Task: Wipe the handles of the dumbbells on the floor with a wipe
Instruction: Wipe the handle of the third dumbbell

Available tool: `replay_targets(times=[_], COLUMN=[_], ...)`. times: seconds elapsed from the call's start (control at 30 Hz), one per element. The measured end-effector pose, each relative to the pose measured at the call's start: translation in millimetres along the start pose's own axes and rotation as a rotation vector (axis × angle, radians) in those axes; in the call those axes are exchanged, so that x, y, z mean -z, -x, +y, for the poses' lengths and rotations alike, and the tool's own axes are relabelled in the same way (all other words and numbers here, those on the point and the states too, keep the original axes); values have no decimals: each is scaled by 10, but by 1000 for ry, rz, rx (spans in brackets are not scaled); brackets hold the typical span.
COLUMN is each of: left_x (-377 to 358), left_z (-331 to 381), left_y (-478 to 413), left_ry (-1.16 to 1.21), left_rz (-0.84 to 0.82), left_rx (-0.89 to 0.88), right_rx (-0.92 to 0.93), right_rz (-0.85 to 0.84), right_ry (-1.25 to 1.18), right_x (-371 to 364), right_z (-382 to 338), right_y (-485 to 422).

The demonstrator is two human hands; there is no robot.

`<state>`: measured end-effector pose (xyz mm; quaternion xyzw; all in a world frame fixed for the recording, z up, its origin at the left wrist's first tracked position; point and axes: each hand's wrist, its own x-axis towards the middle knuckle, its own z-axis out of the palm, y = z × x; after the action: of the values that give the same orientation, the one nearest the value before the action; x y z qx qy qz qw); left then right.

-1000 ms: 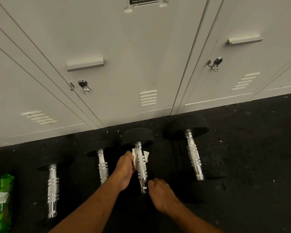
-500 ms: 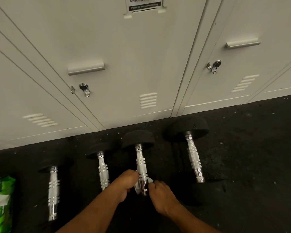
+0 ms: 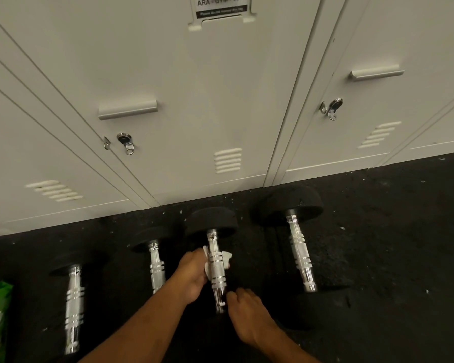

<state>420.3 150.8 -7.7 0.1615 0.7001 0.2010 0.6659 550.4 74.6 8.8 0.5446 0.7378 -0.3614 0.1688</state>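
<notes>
Since half a second ago the wipe (image 3: 226, 257) has slid back up the handle (image 3: 216, 271) from its near end, now mid-handle, toward the far head (image 3: 211, 221). Left hand (image 3: 192, 277) fingers hold the wipe wrapped round that handle; the dumbbell lies on the floor (image 3: 378, 258). Right hand (image 3: 249, 320) sits at the handle's near end, fingers curled, can't tell if they grip. I'd keep it bracing there, run full strokes head to head, and twist the wipe so the handle's underside gets covered.
</notes>
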Motion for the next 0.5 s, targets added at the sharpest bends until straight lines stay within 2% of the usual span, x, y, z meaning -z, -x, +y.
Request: replay_targets(times=[0.17, 0.33, 0.5], left_x=[2, 17, 31], left_z=[148, -20, -174], left_y=[-18, 151, 214], left_ry=[74, -93, -237], left_rz=[58, -33, -4], left_rx=[-98, -99, -59], right_rx=[-1, -2, 0], right_rz=[-15, -12, -25], right_ry=[22, 10, 14], right_x=[54, 82, 118], right_z=[-43, -59, -63], right_y=[23, 56, 64])
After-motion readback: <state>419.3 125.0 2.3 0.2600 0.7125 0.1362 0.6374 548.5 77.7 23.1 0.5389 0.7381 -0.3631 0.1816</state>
